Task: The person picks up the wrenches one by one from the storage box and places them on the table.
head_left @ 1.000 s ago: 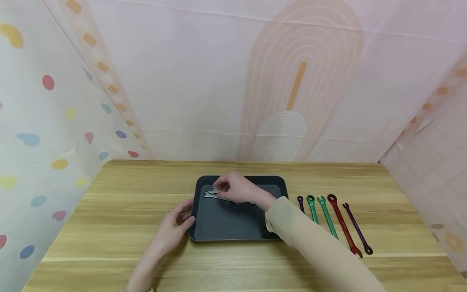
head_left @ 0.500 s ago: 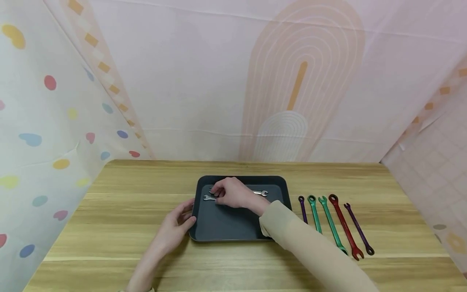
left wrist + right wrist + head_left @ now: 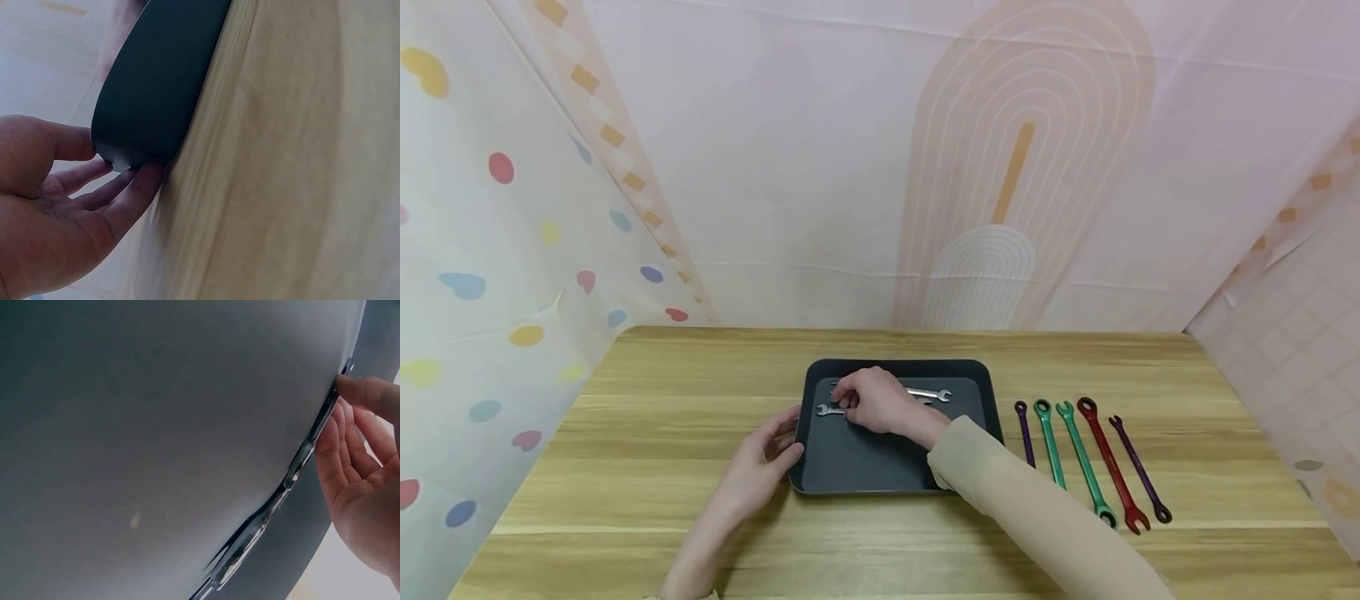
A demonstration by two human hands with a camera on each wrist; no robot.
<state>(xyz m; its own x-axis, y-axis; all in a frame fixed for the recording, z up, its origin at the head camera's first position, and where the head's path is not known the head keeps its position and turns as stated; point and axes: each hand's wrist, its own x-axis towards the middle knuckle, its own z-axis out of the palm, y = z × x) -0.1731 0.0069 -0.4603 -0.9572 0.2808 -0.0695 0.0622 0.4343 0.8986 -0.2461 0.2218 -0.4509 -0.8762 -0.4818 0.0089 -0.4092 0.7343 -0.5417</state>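
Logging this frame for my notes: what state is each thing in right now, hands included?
Tray: flat on the table, its near left corner touched by the left hand.
Near silver wrench: lying in the tray, under the right hand fingertips.
Far silver wrench: lying in the tray, partly hidden.
Five coloured wrenches: lying in a row on the table, untouched.
Table: bears everything.

A light wooden table [image 3: 625, 500] carries five slim coloured wrenches laid side by side toward its right side: a short purple wrench [image 3: 1024, 433], two green wrenches [image 3: 1049, 442] [image 3: 1084, 462], a red wrench [image 3: 1111, 475], and a longer purple wrench [image 3: 1138, 471]. Behind the table hangs a pale pink arch-printed backdrop [image 3: 880, 167]; left of it, a white sheet with coloured spots [image 3: 490, 250].
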